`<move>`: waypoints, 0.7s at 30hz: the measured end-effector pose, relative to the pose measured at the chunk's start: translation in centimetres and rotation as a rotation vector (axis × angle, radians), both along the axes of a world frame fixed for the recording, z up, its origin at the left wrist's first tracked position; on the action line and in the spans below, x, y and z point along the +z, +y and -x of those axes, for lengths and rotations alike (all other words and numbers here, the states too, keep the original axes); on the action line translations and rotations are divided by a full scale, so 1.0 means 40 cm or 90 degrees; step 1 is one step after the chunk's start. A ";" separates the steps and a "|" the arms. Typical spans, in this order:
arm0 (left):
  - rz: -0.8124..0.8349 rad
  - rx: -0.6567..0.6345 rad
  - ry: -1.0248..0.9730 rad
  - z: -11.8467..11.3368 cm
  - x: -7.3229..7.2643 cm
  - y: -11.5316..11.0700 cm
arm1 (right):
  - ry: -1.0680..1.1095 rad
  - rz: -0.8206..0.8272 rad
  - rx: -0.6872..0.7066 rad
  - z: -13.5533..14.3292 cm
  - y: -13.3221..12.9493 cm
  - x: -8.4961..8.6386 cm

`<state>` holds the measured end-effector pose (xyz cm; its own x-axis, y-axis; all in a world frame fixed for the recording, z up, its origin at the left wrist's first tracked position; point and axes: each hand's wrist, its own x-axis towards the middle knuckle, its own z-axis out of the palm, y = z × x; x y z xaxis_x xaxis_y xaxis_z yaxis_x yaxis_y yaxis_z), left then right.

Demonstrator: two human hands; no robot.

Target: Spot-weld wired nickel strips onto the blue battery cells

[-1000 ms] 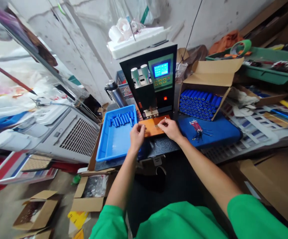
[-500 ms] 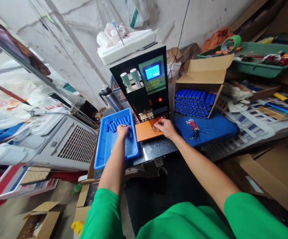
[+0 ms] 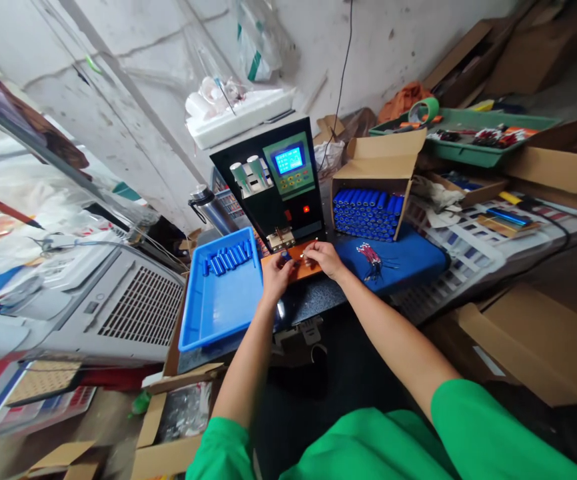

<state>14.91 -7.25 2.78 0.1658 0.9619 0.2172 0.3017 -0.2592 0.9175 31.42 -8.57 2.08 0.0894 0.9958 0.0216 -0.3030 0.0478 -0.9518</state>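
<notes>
Over the orange board (image 3: 306, 271), at the foot of a black spot welder (image 3: 293, 197) with a lit screen, my two hands are close together. My left hand (image 3: 276, 275) is closed on a blue battery cell (image 3: 286, 255), mostly covered by its fingers, just below the machine's electrodes (image 3: 280, 238). My right hand (image 3: 324, 259) pinches something small and pale that is too small to name. A blue tray (image 3: 218, 320) on the left contains a row of blue cells (image 3: 227, 259). Red and black wires (image 3: 370, 257) with white ends lie in a bunch to the right.
An open cardboard box (image 3: 386, 157) full of blue cells stands right of the welder. Behind it is a green tray (image 3: 488, 157) with wires and tape. A steel flask (image 3: 213, 208) stands behind the blue tray. White foam (image 3: 241, 120) rests on the welder.
My left hand has moved right, out of the blue tray and onto the orange board, with a blue cell in it. My right hand stays by the board, still pinching. The view has shifted slightly.
</notes>
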 end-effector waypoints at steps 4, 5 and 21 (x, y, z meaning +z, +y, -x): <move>-0.009 0.016 -0.005 -0.011 -0.017 0.003 | -0.010 0.008 -0.002 0.006 0.004 0.004; -0.011 0.012 -0.007 -0.010 -0.021 0.003 | -0.011 0.009 -0.003 0.007 0.005 0.005; -0.016 0.005 0.008 -0.024 -0.051 0.008 | -0.005 -0.004 -0.037 0.019 0.015 -0.001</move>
<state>15.88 -6.94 0.75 0.1615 0.9573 0.2398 0.3154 -0.2803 0.9066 30.68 -7.98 2.05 0.1469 0.9887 0.0290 -0.2918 0.0714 -0.9538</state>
